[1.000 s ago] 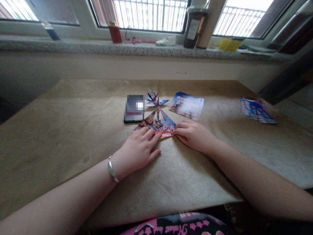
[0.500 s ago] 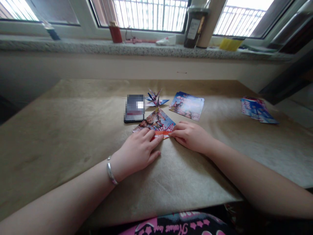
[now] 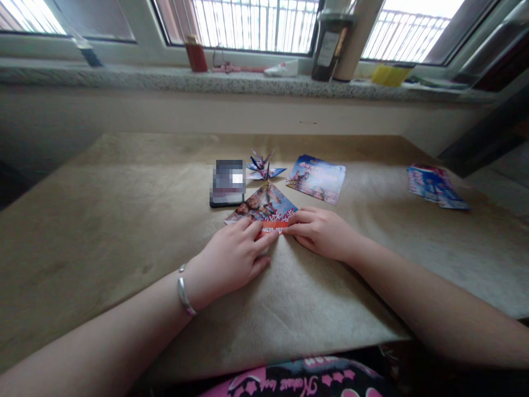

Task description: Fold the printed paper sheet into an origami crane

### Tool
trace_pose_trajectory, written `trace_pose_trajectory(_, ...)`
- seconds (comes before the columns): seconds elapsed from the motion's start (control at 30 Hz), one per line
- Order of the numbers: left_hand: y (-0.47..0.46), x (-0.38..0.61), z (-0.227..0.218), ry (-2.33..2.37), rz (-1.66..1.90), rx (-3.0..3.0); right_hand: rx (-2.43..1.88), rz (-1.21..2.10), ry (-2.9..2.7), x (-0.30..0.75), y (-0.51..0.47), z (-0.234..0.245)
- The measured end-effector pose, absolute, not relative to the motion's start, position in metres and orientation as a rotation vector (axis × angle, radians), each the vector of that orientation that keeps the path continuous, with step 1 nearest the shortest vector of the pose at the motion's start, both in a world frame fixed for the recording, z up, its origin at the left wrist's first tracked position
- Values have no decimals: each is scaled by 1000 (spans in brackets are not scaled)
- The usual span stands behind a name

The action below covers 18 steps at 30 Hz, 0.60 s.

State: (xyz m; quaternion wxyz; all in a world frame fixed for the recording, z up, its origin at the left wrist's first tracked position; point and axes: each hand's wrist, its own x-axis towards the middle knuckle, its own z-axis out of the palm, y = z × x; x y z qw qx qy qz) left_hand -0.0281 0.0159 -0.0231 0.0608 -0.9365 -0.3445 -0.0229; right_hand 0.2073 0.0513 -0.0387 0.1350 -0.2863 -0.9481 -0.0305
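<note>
A printed sheet of paper (image 3: 270,204), folded to a triangular top with an orange strip along its near edge, lies flat on the table in front of me. My left hand (image 3: 233,251) presses on its lower left part, index finger stretched along the near edge and thumb apart on the table. At the right corner, the fingers of my right hand (image 3: 320,231) are pressed together on the paper's edge. Just beyond the sheet stands a folded paper crane (image 3: 264,167). The fingers cover parts of the near edge.
Left of the crane lies a phone (image 3: 227,184) with a blurred screen. A stack of printed square papers (image 3: 317,179) is at its right, and more printed papers (image 3: 437,187) lie far right on the table (image 3: 124,220). Bottles and small items line the windowsill (image 3: 144,80).
My left index finger has slid slightly right along the near edge. The right hand has shifted a little, and more of the orange strip shows between the hands.
</note>
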Motion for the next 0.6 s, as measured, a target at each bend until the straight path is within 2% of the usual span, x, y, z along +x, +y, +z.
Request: trace_pose_trajectory(0.6, 18, -31, -24, -964, -165, -2868, -737, -166, -2774, 207, 52, -37)
